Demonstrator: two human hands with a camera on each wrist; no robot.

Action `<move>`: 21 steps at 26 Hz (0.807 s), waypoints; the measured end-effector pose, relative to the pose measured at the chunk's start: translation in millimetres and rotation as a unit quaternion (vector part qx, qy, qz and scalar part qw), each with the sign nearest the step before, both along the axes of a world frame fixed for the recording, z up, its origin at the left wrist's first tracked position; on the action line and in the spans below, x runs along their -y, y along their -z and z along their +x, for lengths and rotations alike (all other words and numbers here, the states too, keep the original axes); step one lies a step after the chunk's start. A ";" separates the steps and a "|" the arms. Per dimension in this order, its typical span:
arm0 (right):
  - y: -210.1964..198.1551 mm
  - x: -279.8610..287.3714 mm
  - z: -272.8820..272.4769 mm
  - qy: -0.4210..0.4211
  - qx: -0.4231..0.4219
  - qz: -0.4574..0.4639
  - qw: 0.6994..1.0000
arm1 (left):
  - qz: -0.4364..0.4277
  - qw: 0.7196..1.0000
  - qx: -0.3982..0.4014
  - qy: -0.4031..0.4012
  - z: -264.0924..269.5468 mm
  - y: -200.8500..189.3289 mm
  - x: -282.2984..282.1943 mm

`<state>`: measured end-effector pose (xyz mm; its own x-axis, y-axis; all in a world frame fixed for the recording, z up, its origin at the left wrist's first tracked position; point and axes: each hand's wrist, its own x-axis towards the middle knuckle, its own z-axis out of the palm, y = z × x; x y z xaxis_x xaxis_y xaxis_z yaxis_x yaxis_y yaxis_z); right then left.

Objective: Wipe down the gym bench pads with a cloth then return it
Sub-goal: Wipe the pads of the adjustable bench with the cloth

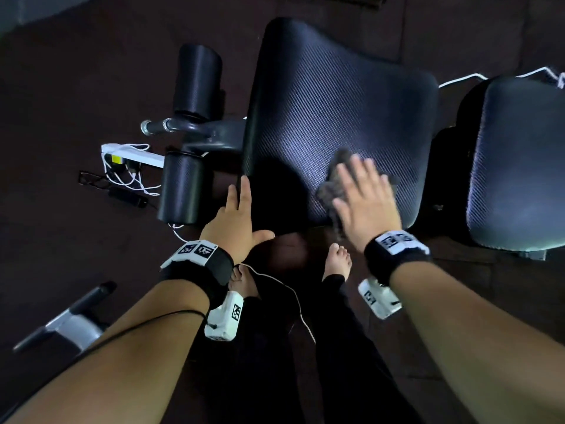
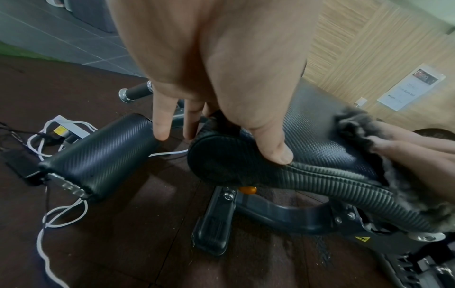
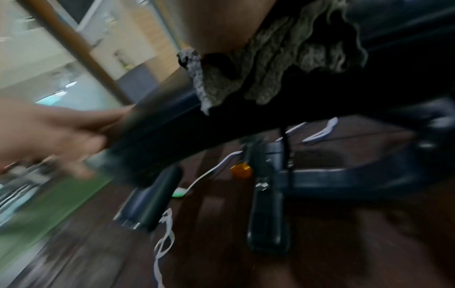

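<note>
The black textured seat pad (image 1: 336, 111) fills the middle of the head view, with a second black pad (image 1: 519, 160) to its right. A grey fluffy cloth (image 1: 331, 185) lies on the seat pad's near right part. My right hand (image 1: 365, 200) presses flat on the cloth, fingers straight and spread. My left hand (image 1: 237, 221) rests on the pad's near left corner. In the left wrist view its thumb (image 2: 273, 150) lies on the pad top (image 2: 320, 148) and its straight fingers (image 2: 160, 124) hang down the side. The right wrist view is blurred and shows the cloth (image 3: 283, 64) bunched under my palm.
Two black foam rollers (image 1: 197, 84) (image 1: 180, 188) stick out left of the seat on a metal bar. A white power strip (image 1: 131, 154) with cables and a black adapter lies on the dark floor. My bare feet (image 1: 337, 258) stand below the pad. A grey metal frame (image 1: 70, 325) is at lower left.
</note>
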<state>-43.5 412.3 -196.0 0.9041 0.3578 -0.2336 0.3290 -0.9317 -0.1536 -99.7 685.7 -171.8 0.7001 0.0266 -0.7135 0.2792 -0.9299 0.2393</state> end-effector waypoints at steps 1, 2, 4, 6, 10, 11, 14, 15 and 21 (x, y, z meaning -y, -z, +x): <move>-0.9 15.6 10.9 0.056 0.005 0.003 0.998 | -0.002 1.000 0.003 0.001 -0.4 0.2 -0.1; -0.6 19.4 19.2 0.112 0.011 0.012 0.994 | -0.001 1.000 0.003 0.002 -1.0 0.4 -0.3; 1.5 -13.5 18.1 0.201 0.025 0.014 0.979 | 0.000 1.000 0.001 0.004 -0.7 0.6 0.7; 3.1 -67.6 -6.4 0.173 0.016 0.028 0.984 | 0.001 1.000 0.001 0.001 -0.1 2.5 -0.2; 2.6 -67.8 -42.4 -0.034 -0.022 0.069 0.997 | -0.014 1.000 0.007 -0.010 -0.1 6.5 -2.3; 3.2 -41.0 -35.1 -0.054 -0.009 0.062 0.997 | -0.017 1.000 0.006 -0.012 -1.5 6.7 -3.0; 3.2 43.7 14.9 0.008 0.015 0.009 1.000 | -0.027 0.999 -0.004 -0.019 -2.6 6.6 -4.3; 3.2 62.1 39.1 0.052 0.018 0.008 0.998 | -0.029 0.999 -0.005 -0.021 -2.3 6.2 -4.6; 7.0 35.7 56.1 0.189 0.035 0.039 0.981 | -0.014 1.000 -0.005 -0.010 -0.9 3.3 -2.3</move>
